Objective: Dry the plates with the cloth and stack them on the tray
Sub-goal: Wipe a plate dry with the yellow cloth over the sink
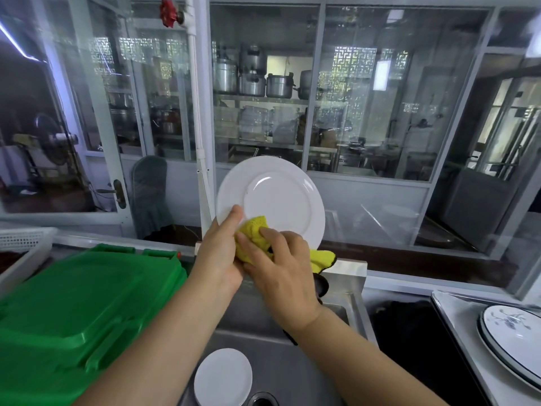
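Green lid (87,303) lies far left of the fingers. Left hand (218,253) grips the white plate (272,197) by its lower rim, holding it upright above the sink (281,364). Right hand (281,271) presses the yellow cloth (253,232) against the plate, fingers curled over it. Patterned plates (512,329) sit stacked on the tray (456,323) far right.

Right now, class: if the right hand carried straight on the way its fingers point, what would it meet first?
The right hand points up and left, pressing the yellow cloth against the white plate. Straight on it meets the cloth, then likely the left hand gripping the plate's lower rim; depth is unclear.
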